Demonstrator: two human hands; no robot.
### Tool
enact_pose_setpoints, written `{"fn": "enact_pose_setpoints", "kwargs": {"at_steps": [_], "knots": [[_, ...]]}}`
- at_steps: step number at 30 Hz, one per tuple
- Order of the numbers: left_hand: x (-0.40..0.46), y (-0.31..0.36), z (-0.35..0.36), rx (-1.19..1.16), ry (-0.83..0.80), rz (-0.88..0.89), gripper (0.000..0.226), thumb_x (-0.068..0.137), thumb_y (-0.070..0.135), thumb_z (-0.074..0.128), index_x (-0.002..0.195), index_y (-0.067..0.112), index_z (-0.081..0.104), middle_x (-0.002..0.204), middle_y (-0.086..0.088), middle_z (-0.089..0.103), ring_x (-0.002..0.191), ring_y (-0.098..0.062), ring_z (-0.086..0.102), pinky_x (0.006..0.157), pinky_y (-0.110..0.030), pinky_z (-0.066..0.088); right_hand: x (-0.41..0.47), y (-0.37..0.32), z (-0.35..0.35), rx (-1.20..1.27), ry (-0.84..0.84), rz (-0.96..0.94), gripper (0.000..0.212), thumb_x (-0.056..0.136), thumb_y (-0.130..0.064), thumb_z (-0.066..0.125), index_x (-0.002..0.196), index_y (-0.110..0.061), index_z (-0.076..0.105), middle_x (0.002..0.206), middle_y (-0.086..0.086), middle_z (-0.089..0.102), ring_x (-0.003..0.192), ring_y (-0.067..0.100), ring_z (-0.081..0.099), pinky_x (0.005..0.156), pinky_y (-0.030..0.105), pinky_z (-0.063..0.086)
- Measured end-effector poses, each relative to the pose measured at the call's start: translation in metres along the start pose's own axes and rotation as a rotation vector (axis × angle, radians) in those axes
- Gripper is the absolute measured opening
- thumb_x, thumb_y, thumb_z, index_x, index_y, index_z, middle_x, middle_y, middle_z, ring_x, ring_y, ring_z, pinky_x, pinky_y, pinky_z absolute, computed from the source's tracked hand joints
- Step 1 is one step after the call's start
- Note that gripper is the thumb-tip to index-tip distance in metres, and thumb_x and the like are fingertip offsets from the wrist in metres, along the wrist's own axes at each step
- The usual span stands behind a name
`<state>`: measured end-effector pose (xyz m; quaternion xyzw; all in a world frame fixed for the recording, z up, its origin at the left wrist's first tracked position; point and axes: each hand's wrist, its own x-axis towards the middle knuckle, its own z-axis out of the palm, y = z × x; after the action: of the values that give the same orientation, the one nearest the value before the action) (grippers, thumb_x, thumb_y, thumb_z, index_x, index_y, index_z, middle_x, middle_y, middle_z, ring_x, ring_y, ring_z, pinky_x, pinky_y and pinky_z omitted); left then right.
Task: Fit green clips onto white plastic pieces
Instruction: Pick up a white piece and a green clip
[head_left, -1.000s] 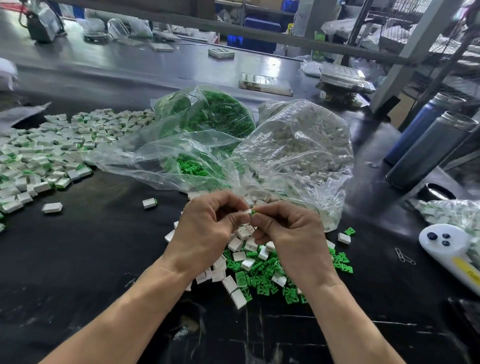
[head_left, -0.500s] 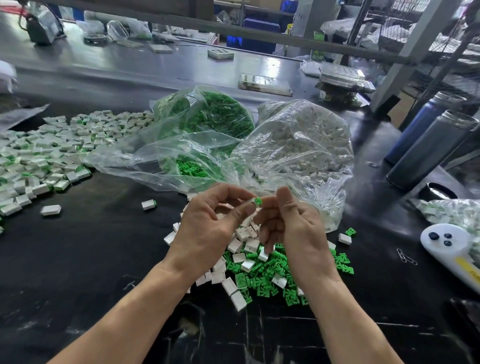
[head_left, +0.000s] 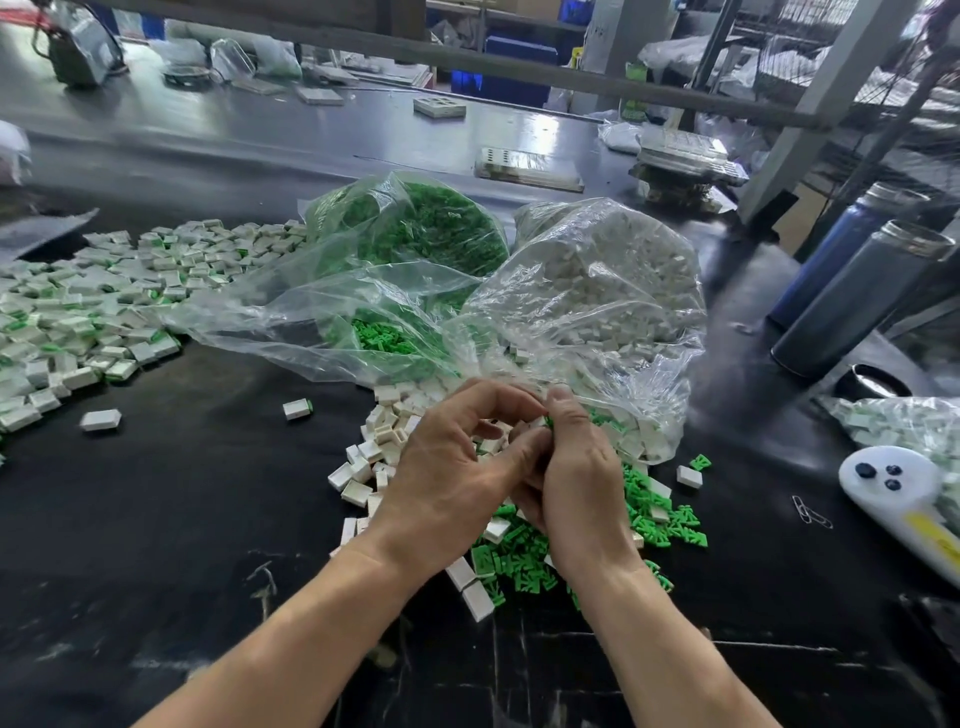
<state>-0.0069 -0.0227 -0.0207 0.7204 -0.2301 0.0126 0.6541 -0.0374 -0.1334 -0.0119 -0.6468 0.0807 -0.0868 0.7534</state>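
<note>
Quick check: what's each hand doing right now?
Left hand: fingers curled, pinching a small piece; which, cannot tell.
Right hand: pinching a green clip.

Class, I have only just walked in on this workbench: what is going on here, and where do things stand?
A person is assembling small parts by hand at a dark table. The left hand and right hand meet above a loose heap of green clips and white pieces, pinching a small part between them; a sliver of green shows at the fingers. Behind them lie a clear bag of green clips and a clear bag of white pieces. A large spread of finished pieces lies at the left.
</note>
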Motion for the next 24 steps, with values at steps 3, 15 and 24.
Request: {"fn": "enact_pose_setpoints", "kwargs": {"at_steps": [3, 15, 24], "knots": [[-0.002, 0.001, 0.004, -0.037, 0.015, -0.011, 0.012, 0.093, 0.015, 0.076, 0.096, 0.026, 0.072, 0.109, 0.012, 0.072, 0.091, -0.012, 0.07, 0.071, -0.031, 0.058, 0.002, 0.002, 0.0, -0.007, 0.04, -0.054, 0.058, 0.112, -0.038, 0.033, 0.076, -0.034, 0.079, 0.063, -0.008, 0.069, 0.058, 0.008, 0.067, 0.047, 0.025, 0.049], [-0.003, 0.002, 0.006, -0.068, 0.032, 0.017, 0.007, 0.095, 0.016, 0.074, 0.098, 0.023, 0.072, 0.111, 0.01, 0.074, 0.099, -0.012, 0.073, 0.075, -0.017, 0.055, 0.009, 0.012, 0.002, 0.018, 0.066, -0.157, 0.057, 0.105, -0.037, 0.033, 0.068, -0.034, 0.077, 0.064, -0.012, 0.07, 0.064, 0.004, 0.07, 0.063, 0.028, 0.059], [-0.003, 0.005, 0.004, -0.076, 0.034, 0.023, 0.01, 0.094, 0.013, 0.074, 0.097, 0.022, 0.073, 0.109, 0.014, 0.075, 0.099, -0.01, 0.073, 0.076, -0.018, 0.055, 0.01, 0.011, 0.003, 0.069, 0.08, -0.152, 0.052, 0.104, -0.037, 0.033, 0.094, -0.024, 0.082, 0.098, 0.01, 0.08, 0.095, 0.027, 0.078, 0.075, 0.032, 0.063]]}}
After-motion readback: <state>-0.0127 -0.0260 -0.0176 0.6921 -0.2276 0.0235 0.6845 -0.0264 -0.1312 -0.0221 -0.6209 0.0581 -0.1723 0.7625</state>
